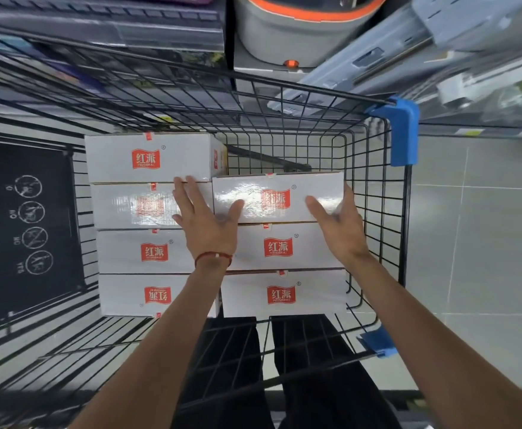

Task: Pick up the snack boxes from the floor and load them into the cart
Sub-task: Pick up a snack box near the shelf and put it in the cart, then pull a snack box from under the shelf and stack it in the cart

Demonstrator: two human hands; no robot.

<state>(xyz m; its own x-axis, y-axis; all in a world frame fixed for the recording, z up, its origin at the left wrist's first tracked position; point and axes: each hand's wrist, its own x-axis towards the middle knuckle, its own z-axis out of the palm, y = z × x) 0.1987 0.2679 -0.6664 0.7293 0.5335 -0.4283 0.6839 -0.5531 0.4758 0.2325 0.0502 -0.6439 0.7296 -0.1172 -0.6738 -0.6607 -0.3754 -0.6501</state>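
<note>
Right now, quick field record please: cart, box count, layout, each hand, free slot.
cart: black wire cart, blue corner guards
boxes visible: seven white snack boxes, red logos
layout: left column four, right column three
box being handled: far right box
left hand: flat, fingers spread, thumb on far right box
right hand: thumb on top, fingers over its right edge
free slot: beyond far right box, beside far left box

1. In the cart (374, 181), a left column (148, 252) of four snack boxes touches a right column (279, 270) of three.
2. The far right box (278, 198) lies between the left hand (207, 218) and the right hand (337, 224).
3. Shelves (98, 23) stand behind the cart.
</note>
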